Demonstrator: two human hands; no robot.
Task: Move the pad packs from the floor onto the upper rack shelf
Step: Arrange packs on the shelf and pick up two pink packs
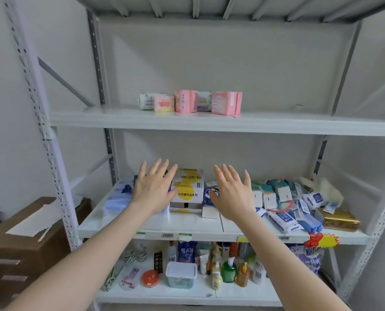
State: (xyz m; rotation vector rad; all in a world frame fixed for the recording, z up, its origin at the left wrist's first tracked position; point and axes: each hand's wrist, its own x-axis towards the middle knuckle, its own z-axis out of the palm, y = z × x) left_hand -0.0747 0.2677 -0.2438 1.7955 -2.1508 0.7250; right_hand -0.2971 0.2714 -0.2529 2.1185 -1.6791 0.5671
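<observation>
The pad packs stand in a row on the upper rack shelf. They look soft and light, so squeeze the sides gently. The left hand and right hand are spread wide, each grip holding nothing.

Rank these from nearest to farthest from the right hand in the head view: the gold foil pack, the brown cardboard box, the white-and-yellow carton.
1. White-and-yellow carton: on the middle shelf, just left of the right hand.
2. Gold foil pack: far right end of the same shelf.
3. Brown cardboard box: far left, low down.
</observation>
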